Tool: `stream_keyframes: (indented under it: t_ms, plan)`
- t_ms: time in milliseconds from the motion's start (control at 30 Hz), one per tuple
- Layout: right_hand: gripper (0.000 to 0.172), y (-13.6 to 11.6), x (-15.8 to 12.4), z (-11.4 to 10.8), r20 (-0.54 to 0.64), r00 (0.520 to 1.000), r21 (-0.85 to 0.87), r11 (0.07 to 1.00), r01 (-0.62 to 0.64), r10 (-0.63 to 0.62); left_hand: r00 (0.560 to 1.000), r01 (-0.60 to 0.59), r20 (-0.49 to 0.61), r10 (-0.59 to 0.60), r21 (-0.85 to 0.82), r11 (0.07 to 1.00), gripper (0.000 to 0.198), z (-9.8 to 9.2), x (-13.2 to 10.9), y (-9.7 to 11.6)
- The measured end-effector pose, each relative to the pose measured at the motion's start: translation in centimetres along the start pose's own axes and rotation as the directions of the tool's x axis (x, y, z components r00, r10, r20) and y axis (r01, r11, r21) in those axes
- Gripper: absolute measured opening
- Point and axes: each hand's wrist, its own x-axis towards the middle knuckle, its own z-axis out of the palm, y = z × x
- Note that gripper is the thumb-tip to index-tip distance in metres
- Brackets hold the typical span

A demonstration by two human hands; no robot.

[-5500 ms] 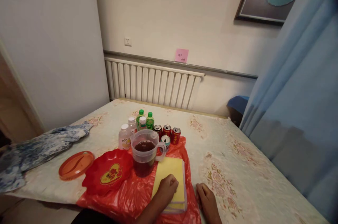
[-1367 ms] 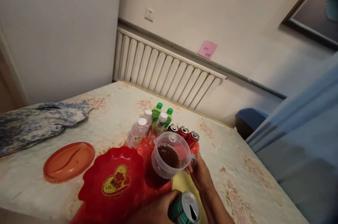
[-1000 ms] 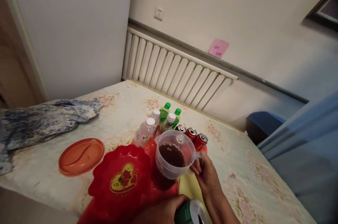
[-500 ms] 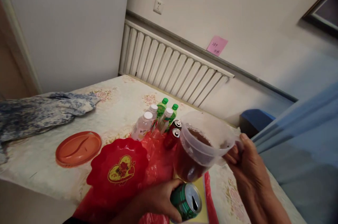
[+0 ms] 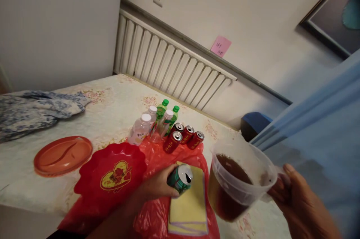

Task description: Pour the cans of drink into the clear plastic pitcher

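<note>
My left hand (image 5: 161,185) is wrapped round a green soda can (image 5: 180,179) with an opened top, tilted a little over a folded yellow cloth (image 5: 188,209). In my right hand (image 5: 300,197) is the handle of a clear plastic pitcher (image 5: 236,179) holding dark brown liquid. The pitcher is held up to the right of the cloth. Beneath the cloth and can spreads a red plastic bag (image 5: 150,212). Several red cans (image 5: 172,142) stand just beyond, beside a clear bottle (image 5: 162,126) with a white cap.
A scalloped red tray (image 5: 112,171) and an orange lid (image 5: 63,155) lie at left. A patterned cloth (image 5: 39,111) is farther left. Green-capped bottles (image 5: 162,109) and a white-capped bottle (image 5: 140,129) stand at the back. A radiator (image 5: 168,59) lines the wall; a blue curtain (image 5: 323,130) hangs right.
The pitcher has moved right, away from the green can, uncovering more red cans and the yellow cloth. My left hand has carried the can slightly up and left in view. The view has shifted.
</note>
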Motion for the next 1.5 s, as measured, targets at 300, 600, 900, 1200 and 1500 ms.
stream_keyframes:
  t_ms: [300,600,900,1200,1500]
  plan:
    - [0.051,3.1,-2.4,-2.0,0.114,0.986,-0.193,0.976,-0.096,0.12,0.999,-0.038,-0.024,0.04,0.096,0.995,0.079,-0.9,0.5,0.4]
    - [0.054,4.4,-2.4,-2.0,0.175,0.975,-0.244,0.965,-0.093,0.139,0.996,-0.061,-0.055,0.075,0.221,0.973,0.079,-1.0,0.4,0.7]
    - [0.057,3.7,-2.7,-1.4,0.198,0.97,-0.319,0.945,-0.071,0.139,0.996,-0.048,-0.065,0.066,0.252,0.967,0.078,-0.9,0.5,0.7]
    - [0.057,3.1,-2.8,-0.8,0.185,0.958,-0.339,0.929,-0.145,0.217,0.997,-0.017,-0.07,0.038,0.277,0.961,0.078,-0.6,0.3,1.8]
    - [0.058,3.6,-1.9,-0.8,0.207,0.957,-0.364,0.924,-0.117,0.202,0.997,-0.019,-0.065,0.038,0.275,0.961,0.079,-0.7,0.4,1.5]
